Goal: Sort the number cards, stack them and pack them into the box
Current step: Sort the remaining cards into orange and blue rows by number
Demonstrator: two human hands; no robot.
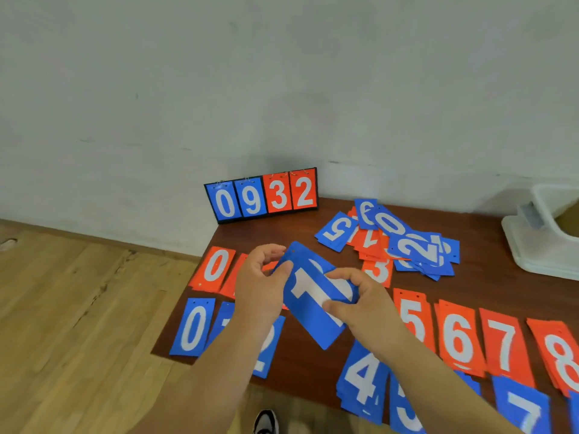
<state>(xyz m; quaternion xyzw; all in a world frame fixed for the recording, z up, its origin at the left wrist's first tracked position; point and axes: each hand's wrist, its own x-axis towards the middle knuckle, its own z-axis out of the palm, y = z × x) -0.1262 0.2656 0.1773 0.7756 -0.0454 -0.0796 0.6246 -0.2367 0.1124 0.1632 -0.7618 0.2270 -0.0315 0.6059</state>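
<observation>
Brown wooden table point(488, 277), grey wall behind. Left hand point(260, 277) and right hand point(360, 305) both grip blue number-1 card point(313, 324). Beyond hands: black four-digit scoreboard point(261, 197), one jumbled card heap point(401, 242). Four red card stacks point(457, 339) right of right hand.

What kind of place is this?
Likely a plain indoor room, perhaps a sports or activity hall: bare whitish wall, wood-plank floor, and a flip scoreboard on a dark wooden table.
</observation>
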